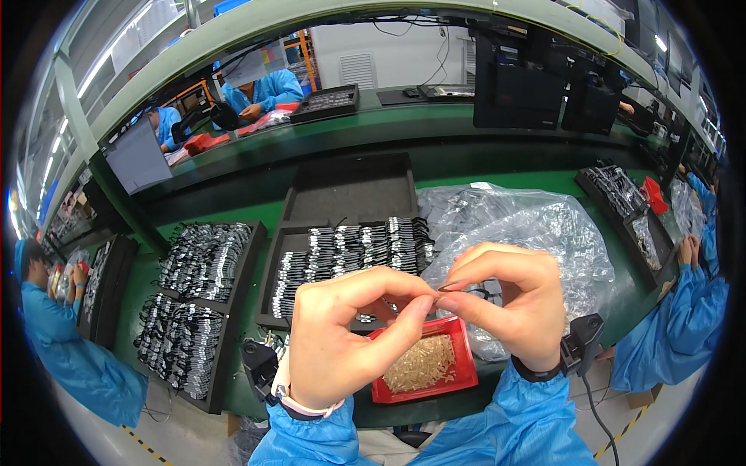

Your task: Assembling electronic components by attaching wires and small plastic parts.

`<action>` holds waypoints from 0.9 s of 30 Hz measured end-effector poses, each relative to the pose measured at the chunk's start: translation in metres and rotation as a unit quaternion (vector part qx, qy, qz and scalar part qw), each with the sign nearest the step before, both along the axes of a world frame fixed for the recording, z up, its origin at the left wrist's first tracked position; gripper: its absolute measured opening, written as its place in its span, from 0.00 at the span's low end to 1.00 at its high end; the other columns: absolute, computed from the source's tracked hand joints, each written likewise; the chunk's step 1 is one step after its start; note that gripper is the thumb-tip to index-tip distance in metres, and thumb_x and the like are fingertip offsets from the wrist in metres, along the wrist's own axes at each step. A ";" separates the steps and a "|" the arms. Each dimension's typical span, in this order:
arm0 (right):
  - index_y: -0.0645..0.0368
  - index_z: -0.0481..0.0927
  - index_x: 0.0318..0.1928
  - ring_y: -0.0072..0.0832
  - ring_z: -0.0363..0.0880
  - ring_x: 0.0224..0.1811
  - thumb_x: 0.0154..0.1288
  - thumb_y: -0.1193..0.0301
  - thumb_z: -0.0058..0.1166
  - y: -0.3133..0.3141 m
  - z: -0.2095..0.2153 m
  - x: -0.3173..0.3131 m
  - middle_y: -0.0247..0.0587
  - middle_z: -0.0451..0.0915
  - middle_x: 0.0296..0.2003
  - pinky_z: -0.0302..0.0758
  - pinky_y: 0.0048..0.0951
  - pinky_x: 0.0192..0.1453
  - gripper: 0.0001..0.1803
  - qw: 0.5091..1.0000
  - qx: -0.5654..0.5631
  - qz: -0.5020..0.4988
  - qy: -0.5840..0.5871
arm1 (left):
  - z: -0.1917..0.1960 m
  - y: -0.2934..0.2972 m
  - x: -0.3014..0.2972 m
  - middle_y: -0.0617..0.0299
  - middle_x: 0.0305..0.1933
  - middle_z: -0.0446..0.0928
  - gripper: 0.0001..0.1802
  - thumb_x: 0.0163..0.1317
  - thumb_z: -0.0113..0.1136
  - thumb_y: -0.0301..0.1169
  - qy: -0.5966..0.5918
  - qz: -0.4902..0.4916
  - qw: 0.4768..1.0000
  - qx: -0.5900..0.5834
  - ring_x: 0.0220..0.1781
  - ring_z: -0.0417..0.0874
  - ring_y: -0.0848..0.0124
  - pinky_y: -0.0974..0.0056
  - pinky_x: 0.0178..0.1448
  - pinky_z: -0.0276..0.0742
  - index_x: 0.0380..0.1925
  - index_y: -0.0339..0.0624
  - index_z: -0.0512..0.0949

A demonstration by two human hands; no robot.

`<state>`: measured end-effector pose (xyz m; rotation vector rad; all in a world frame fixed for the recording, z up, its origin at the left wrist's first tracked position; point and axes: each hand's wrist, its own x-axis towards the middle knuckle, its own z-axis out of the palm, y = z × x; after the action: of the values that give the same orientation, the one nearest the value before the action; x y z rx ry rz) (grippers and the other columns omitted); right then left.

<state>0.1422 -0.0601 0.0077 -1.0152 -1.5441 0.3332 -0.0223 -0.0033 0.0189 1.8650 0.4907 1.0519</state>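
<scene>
My left hand point(342, 330) and my right hand point(517, 299) meet fingertip to fingertip in front of me, each in a thumb-and-finger pinch. A thin dark wire point(447, 289) shows at the tips of my right fingers. Whatever my left fingertips pinch is too small to make out. Just below them stands a red tray point(467, 376) with many small, pale yellowish tube pieces point(420, 365). Behind my left hand, a black foam tray point(266, 301) holds rows of black cables with silver connectors point(357, 247), partly hidden by that hand.
Clear plastic bags point(544, 225) of parts lie behind my right hand. More cable-filled trays stand at left point(242, 287) and far right point(622, 213). A raised shelf with monitors point(519, 85) runs across the back. Co-workers in blue sit at left point(70, 342), right point(668, 334) and beyond the shelf.
</scene>
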 end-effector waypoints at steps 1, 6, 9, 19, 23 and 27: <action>0.63 0.80 0.27 0.27 0.79 0.28 0.44 0.79 0.61 0.001 0.000 0.000 0.42 0.80 0.25 0.73 0.24 0.33 0.06 1.000 0.000 -0.001 0.000 | 0.000 0.000 0.000 0.58 0.28 0.79 0.04 0.49 0.57 0.21 0.015 0.005 1.000 0.002 0.26 0.80 0.77 0.75 0.30 0.75 0.27 0.34 0.78; 0.62 0.81 0.25 0.28 0.77 0.31 0.39 0.80 0.62 0.000 0.001 0.005 0.39 0.78 0.25 0.73 0.25 0.35 0.08 0.998 0.054 -0.009 -0.041 | 0.001 0.002 0.001 0.60 0.27 0.78 0.04 0.52 0.56 0.21 0.015 -0.042 0.998 -0.054 0.28 0.79 0.78 0.75 0.32 0.76 0.28 0.32 0.77; 0.61 0.81 0.25 0.29 0.76 0.32 0.36 0.81 0.63 0.001 0.002 0.010 0.37 0.77 0.24 0.72 0.27 0.35 0.09 0.994 0.093 0.014 -0.048 | -0.002 0.006 0.003 0.61 0.28 0.77 0.05 0.54 0.55 0.22 -0.003 -0.092 0.990 -0.109 0.29 0.78 0.78 0.75 0.34 0.75 0.28 0.30 0.77; 0.64 0.78 0.26 0.30 0.72 0.36 0.41 0.81 0.62 -0.014 0.003 0.039 0.39 0.77 0.26 0.67 0.28 0.43 0.08 0.952 0.236 0.019 0.193 | -0.042 0.029 0.038 0.52 0.21 0.77 0.08 0.46 0.57 0.29 0.403 -0.266 0.837 0.258 0.24 0.79 0.59 0.63 0.31 0.75 0.26 0.37 0.79; 0.65 0.77 0.31 0.30 0.71 0.37 0.46 0.79 0.61 -0.026 0.001 0.057 0.40 0.76 0.29 0.65 0.29 0.45 0.09 0.938 0.266 -0.014 0.221 | -0.066 0.032 0.056 0.54 0.22 0.78 0.08 0.43 0.56 0.28 0.454 -0.251 0.806 0.284 0.24 0.79 0.59 0.62 0.31 0.74 0.25 0.39 0.79; 0.64 0.74 0.34 0.31 0.68 0.41 0.55 0.74 0.55 -0.044 0.003 0.070 0.39 0.72 0.30 0.64 0.33 0.52 0.07 0.938 0.279 -0.039 0.203 | -0.079 0.030 0.064 0.56 0.20 0.77 0.06 0.43 0.56 0.28 0.482 -0.214 0.794 0.302 0.24 0.79 0.60 0.61 0.31 0.74 0.22 0.40 0.79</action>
<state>0.2124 -0.1042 0.0109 -0.5154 -1.1204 0.0305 0.0413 0.0268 -0.0606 2.8664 0.2523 -0.1829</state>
